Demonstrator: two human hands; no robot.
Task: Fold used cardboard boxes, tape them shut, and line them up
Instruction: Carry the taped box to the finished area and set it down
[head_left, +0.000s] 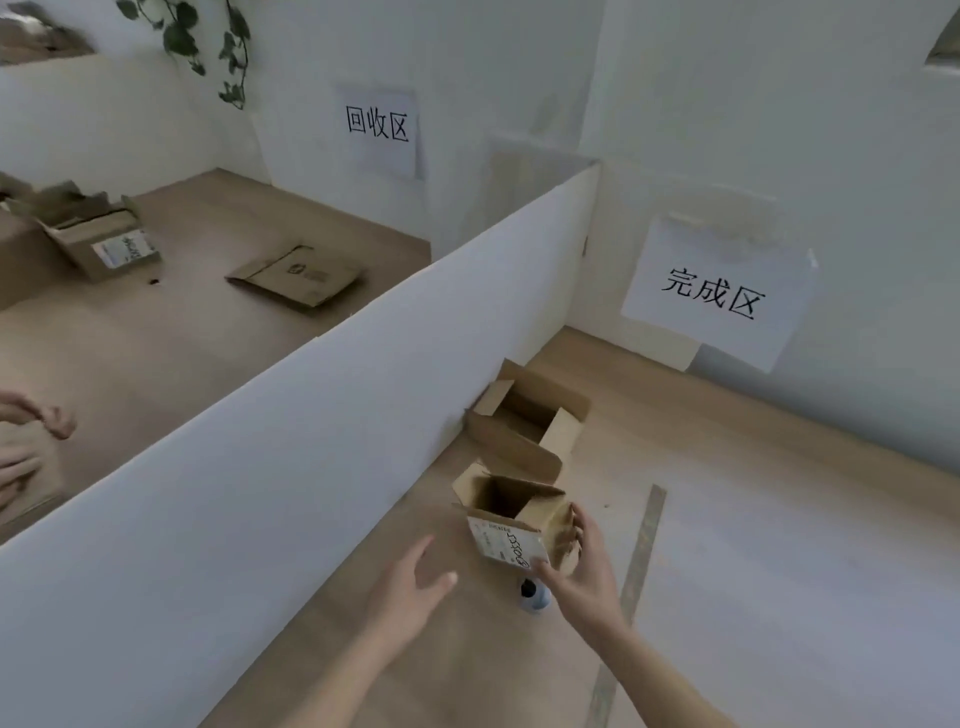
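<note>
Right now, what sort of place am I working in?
Probably a box-recycling work area: a white divider splits the floor, with paper signs marking zones. Flattened cardboard lies on one side, open boxes on the other.

Arms: two, both bare, no sleeves showing
Left hand (410, 587): bare, no glove, no ring
Right hand (582, 566): bare, no glove, no watch

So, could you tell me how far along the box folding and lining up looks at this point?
Early days. One open box already stands against the white divider on the 完成区 side, top flaps up, no tape visible. The right hand grips a labelled box just in front of it, also open; the left hand hovers open. Left: a flattened box and another opened box wait beyond the divider.
</note>
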